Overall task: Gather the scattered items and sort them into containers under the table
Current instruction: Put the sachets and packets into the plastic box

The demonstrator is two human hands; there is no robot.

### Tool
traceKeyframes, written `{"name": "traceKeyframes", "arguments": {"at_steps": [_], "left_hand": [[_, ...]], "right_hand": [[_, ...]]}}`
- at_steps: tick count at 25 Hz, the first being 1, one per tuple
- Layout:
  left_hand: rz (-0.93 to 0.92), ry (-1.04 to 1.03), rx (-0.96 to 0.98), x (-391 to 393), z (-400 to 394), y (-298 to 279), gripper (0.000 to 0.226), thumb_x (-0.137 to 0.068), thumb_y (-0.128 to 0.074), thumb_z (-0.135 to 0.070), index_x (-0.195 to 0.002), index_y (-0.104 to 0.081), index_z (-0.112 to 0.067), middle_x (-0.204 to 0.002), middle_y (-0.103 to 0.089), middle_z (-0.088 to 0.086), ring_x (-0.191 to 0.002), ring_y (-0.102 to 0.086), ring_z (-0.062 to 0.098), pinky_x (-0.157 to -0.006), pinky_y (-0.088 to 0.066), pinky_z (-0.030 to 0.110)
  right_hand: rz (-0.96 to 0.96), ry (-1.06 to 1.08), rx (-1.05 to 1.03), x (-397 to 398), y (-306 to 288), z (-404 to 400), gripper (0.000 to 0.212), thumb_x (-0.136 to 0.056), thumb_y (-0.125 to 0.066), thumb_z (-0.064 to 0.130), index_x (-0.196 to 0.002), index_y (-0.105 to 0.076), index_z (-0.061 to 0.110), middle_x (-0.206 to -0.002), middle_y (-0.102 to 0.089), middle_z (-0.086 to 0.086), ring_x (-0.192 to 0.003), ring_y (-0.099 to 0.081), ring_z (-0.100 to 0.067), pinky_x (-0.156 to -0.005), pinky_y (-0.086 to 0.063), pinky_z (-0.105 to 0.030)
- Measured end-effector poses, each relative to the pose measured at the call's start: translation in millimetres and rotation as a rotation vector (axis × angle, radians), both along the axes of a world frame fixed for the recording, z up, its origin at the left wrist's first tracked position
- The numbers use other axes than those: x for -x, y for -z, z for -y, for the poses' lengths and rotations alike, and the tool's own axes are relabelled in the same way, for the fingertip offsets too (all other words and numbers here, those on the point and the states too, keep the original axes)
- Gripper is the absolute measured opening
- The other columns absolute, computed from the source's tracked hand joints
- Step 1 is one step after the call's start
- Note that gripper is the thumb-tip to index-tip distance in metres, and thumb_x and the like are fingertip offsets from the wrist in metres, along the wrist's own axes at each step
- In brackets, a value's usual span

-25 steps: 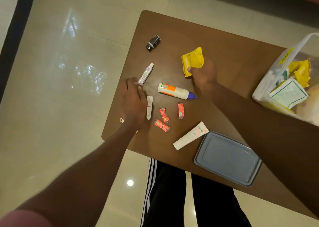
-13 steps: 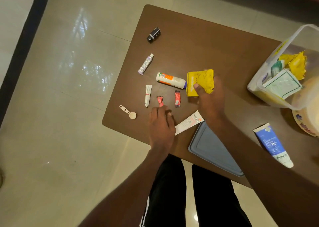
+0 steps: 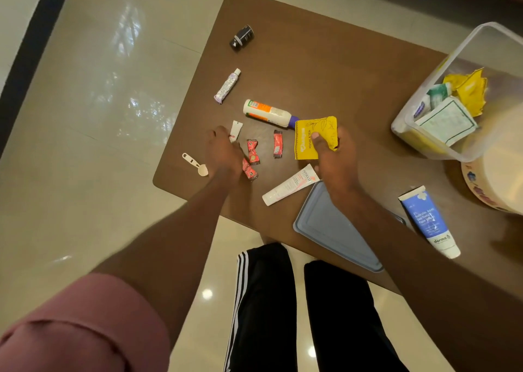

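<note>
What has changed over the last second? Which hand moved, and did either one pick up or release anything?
The left hand went from near the glitter tube to the near edge, then back up to the small white tube; whether it has a grip on it is unclear. The right hand kept its grip on the yellow tea packet and drew it nearer, beside the glue bottle. The red sachets, glitter tube and grey lid stayed put.

A dark brown wooden table (image 3: 325, 68) stands on a glossy cream tiled floor (image 3: 85, 116); a black stripe (image 3: 34, 48) borders the floor's left side.
</note>
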State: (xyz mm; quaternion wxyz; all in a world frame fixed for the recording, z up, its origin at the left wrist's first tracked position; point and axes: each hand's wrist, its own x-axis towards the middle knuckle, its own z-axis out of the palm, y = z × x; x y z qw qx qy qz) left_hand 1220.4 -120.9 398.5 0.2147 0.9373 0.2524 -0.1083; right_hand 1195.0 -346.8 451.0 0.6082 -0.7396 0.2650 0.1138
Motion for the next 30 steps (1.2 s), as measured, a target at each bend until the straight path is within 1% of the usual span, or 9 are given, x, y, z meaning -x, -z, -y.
{"name": "traceKeyframes", "arguments": {"at_steps": [4, 6, 9, 12, 15, 20, 22, 26, 30], "left_hand": [[0.203, -0.067, 0.026, 22.9, 16.1, -26.8, 0.024, -0.096, -0.057, -0.016, -0.117, -0.055, -0.004, -0.109, -0.057, 0.01, -0.097, -0.054, 0.026, -0.077, -0.036, 0.029], [0.159, 0.029, 0.108, 44.5, 41.0, -41.6, 0.027, -0.099, -0.053, -0.016, -0.123, -0.053, -0.005, -0.102, -0.052, 0.006, -0.09, -0.051, 0.023, -0.075, -0.038, 0.034], [0.06, 0.396, 0.122, 81.5, 78.5, -42.4, 0.03, -0.101, -0.051, -0.026, -0.127, -0.053, -0.011, -0.109, -0.058, 0.01, -0.1, -0.054, 0.027, -0.078, -0.047, 0.042], [-0.039, 0.537, 0.046, 100.0, 94.9, -27.2, 0.047, -0.098, -0.056, -0.048, -0.133, -0.05, -0.017, -0.121, -0.057, 0.005, -0.111, -0.05, 0.021, -0.085, -0.043, 0.033], [-0.043, 0.567, -0.062, 102.2, 98.2, -19.9, 0.044, -0.098, -0.059, -0.042, -0.133, -0.05, -0.017, -0.124, -0.053, 0.006, -0.112, -0.047, 0.019, -0.083, -0.032, 0.024], [-0.096, 0.566, -0.058, 102.6, 98.8, -15.8, 0.043, -0.1, -0.058, -0.037, -0.136, -0.046, -0.017, -0.131, -0.053, 0.006, -0.119, -0.046, 0.021, -0.092, -0.045, 0.031], [-0.077, 0.455, 0.054, 102.2, 101.5, -21.9, 0.047, -0.1, -0.058, -0.042, -0.137, -0.044, -0.017, -0.13, -0.053, 0.005, -0.119, -0.048, 0.017, -0.093, -0.049, 0.032], [0.049, 0.243, 0.293, 89.5, 124.6, -48.1, 0.054, -0.096, -0.064, -0.046, -0.138, -0.043, -0.02, -0.129, -0.054, 0.0, -0.113, -0.051, 0.01, -0.083, -0.055, 0.029], [0.229, 0.179, 0.549, 48.5, 167.5, -70.2, 0.053, -0.094, -0.07, -0.04, -0.136, -0.045, -0.019, -0.127, -0.06, -0.001, -0.11, -0.06, 0.011, -0.083, -0.056, 0.027]], "right_hand": [[-0.062, 0.004, 0.061, 10.6, 7.0, 10.6, 0.028, -0.088, -0.062, 0.053, -0.105, -0.06, 0.031, -0.099, -0.071, 0.002, -0.09, -0.073, -0.026, -0.075, -0.062, -0.055], [-0.086, 0.044, 0.063, 14.8, 7.6, 16.1, 0.033, -0.085, -0.061, 0.055, -0.108, -0.061, 0.032, -0.104, -0.071, 0.003, -0.093, -0.072, -0.023, -0.079, -0.061, -0.056], [-0.121, 0.104, 0.054, 18.6, 4.0, 24.2, 0.032, -0.092, -0.065, 0.045, -0.118, -0.063, 0.026, -0.111, -0.071, 0.0, -0.096, -0.072, -0.021, -0.079, -0.063, -0.054], [-0.118, 0.111, 0.055, 21.3, 5.7, 31.9, 0.028, -0.096, -0.066, 0.04, -0.117, -0.064, 0.022, -0.108, -0.071, -0.002, -0.094, -0.073, -0.023, -0.076, -0.064, -0.05], [-0.105, 0.115, 0.063, 25.3, 7.6, 39.9, 0.025, -0.092, -0.065, 0.042, -0.109, -0.064, 0.023, -0.101, -0.072, 0.0, -0.09, -0.073, -0.023, -0.076, -0.063, -0.054], [-0.076, 0.13, 0.046, 31.7, 7.4, 51.7, 0.017, -0.095, -0.068, 0.032, -0.109, -0.064, 0.024, -0.101, -0.073, 0.001, -0.091, -0.073, -0.022, -0.079, -0.062, -0.054], [-0.067, 0.139, 0.011, 32.9, 4.1, 56.4, 0.022, -0.095, -0.071, 0.026, -0.114, -0.061, 0.03, -0.108, -0.073, 0.001, -0.096, -0.073, -0.021, -0.081, -0.062, -0.055], [0.002, 0.187, -0.039, 29.6, -6.4, 69.9, 0.052, -0.09, -0.074, 0.021, -0.133, -0.053, 0.042, -0.126, -0.067, 0.002, -0.106, -0.072, -0.019, -0.077, -0.064, -0.051], [0.105, 0.239, 0.076, 8.1, -27.7, 92.4, 0.036, -0.093, -0.069, 0.033, -0.125, -0.057, 0.041, -0.112, -0.072, 0.009, -0.098, -0.073, -0.013, -0.076, -0.063, -0.055]]}}
